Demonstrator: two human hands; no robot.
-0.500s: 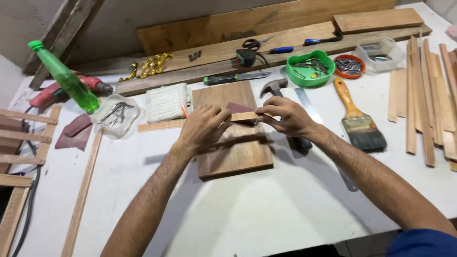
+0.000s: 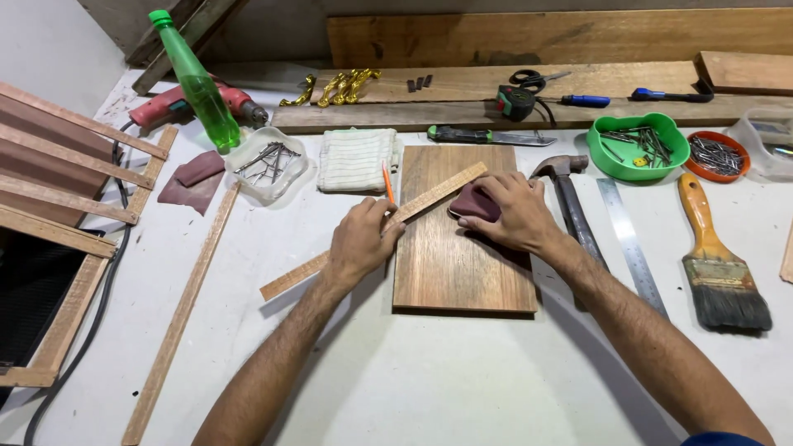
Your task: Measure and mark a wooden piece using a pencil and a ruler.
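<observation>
1. The left hand (image 2: pixel 361 239) presses down on a long thin wood strip (image 2: pixel 376 229). Its fingers are curled over the strip and grip it.
2. The strip lies slanted — its far end rests on a flat wood board (image 2: pixel 462 248), and its near end sticks out onto the white table (image 2: pixel 462 380).
3. The right hand (image 2: pixel 510 213) lies on the board. Its fingers are bent and closed on a dark red piece of sandpaper (image 2: pixel 472 202), which touches the board just beside the strip.
4. An orange pencil (image 2: pixel 387 183) lies near the left hand, by the board's left edge.
5. A folded cloth (image 2: pixel 355 158) sits just behind the pencil.
6. A hammer (image 2: pixel 566 194) lies just right of the right hand, and a steel ruler (image 2: pixel 632 245) lies beside it.
7. A paint brush (image 2: pixel 714 264) rests further right, well apart from the hands.
8. A green bowl (image 2: pixel 640 149) holds nails, and an orange lid (image 2: pixel 717 157) next to it holds more.
9. A clear tub (image 2: pixel 266 163) with nails sits left of the cloth.
10. A green bottle (image 2: pixel 194 83) stands tilted behind the tub — a red drill (image 2: pixel 186 103) lies behind it.
</observation>
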